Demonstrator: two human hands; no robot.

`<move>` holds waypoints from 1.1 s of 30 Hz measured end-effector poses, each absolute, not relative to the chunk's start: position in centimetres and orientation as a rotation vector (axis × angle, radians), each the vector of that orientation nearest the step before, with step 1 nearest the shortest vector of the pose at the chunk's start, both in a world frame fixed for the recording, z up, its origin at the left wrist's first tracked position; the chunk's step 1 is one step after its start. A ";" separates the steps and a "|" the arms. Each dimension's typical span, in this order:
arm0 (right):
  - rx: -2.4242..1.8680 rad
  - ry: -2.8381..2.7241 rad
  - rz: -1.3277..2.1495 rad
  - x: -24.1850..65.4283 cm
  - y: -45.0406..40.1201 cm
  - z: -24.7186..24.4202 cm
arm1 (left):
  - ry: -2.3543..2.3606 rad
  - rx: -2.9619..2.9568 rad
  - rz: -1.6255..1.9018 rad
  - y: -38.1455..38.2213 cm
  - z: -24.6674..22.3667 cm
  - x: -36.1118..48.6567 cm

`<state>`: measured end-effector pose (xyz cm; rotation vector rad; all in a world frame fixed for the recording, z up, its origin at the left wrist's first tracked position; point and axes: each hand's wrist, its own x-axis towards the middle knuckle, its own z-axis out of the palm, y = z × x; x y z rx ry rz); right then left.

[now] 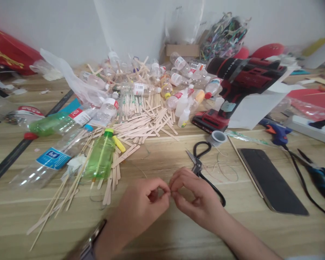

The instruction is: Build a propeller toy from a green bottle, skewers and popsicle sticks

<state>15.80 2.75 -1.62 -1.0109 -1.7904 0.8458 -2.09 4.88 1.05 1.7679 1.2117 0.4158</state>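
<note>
My left hand (141,204) and my right hand (197,200) meet fingertip to fingertip above the wooden table (151,234). Thumb and forefinger are pinched together on each. Whatever lies between the fingertips is too small to make out. Black-handled scissors (197,168) lie partly behind my right hand, blades slightly apart. Thin loose wires or threads (219,169) curl on the table to their right. Left of my left hand, a green plastic bottle (99,160) stands beside flat wooden craft sticks (108,187) and thin bamboo skewers (52,202).
A red and black cordless drill (233,83) stands behind a small grey roll (219,138). Phone (271,180), blue glue gun (277,131) and pliers (316,171) lie right. Craft sticks (141,126) and plastic bottles (146,89) pile up at the back; a large clear bottle (52,159) lies left.
</note>
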 end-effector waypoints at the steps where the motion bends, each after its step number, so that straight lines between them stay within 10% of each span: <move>1: -1.015 -1.803 0.818 15.8 2.8 -1.5 | 1.186 1.637 0.381 5.1 1.1 -2.1; 18: -0.937 -1.921 0.424 15.9 2.3 -1.4 | 0.976 0.660 0.424 6.0 -0.1 -1.4; 33: -0.872 -0.915 1.556 16.0 2.4 -2.2 | 1.178 1.086 0.449 4.7 0.7 -1.6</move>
